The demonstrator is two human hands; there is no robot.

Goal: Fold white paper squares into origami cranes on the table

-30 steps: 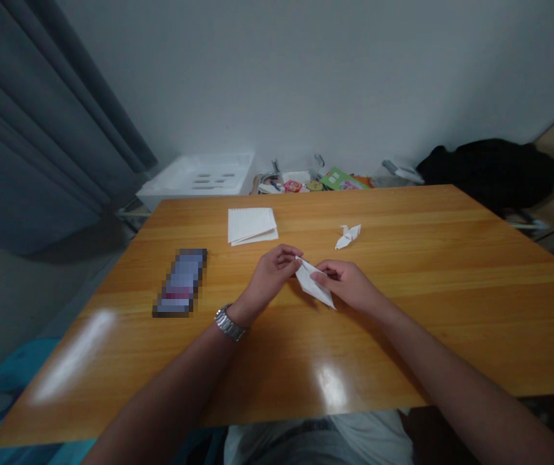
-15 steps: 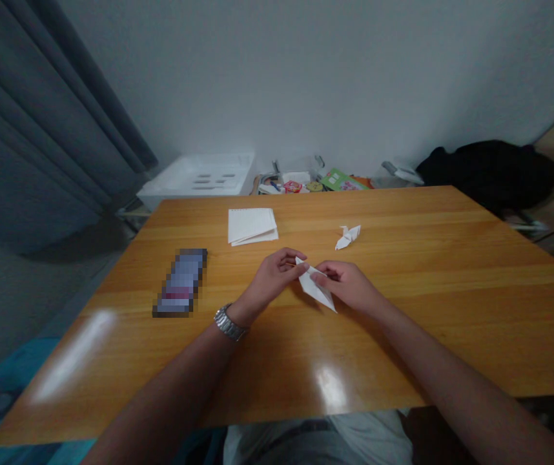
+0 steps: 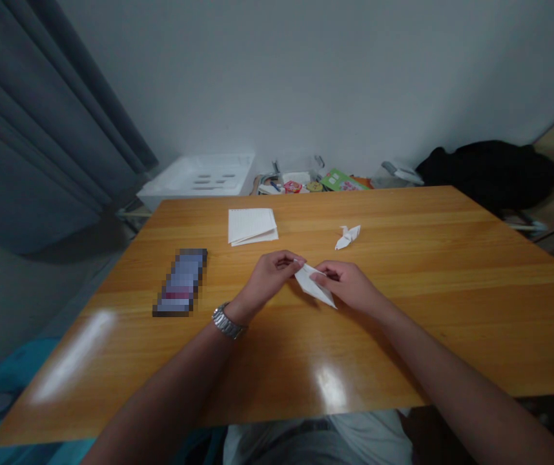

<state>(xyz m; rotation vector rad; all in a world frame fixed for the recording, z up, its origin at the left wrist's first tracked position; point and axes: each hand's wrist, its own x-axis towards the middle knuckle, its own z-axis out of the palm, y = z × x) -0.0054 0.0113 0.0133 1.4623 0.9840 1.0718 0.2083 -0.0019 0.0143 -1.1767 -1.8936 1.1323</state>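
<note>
A small, pointed piece of folded white paper [image 3: 312, 286] sits pinched between the left hand [image 3: 268, 279] and the right hand [image 3: 348, 284].

From the left, a flat, dark-edged rectangular device [image 3: 180, 282], pixelated, lies on the glossy orange-brown wooden worktop [image 3: 451, 290]; beyond it and to the right rest white lined paper sheets [image 3: 252, 226]. Next comes the left hand, a silver metal-link watch [image 3: 227, 321] on its wrist, thumb and fingers closed on the folded paper's far-left corner. The paper slants nearward to a free tip; whether it touches the worktop cannot be told. The right hand grips its right edge, thumb on top. Beyond that hand lies a white folded-paper figure with winglike points [image 3: 348, 237].
</note>
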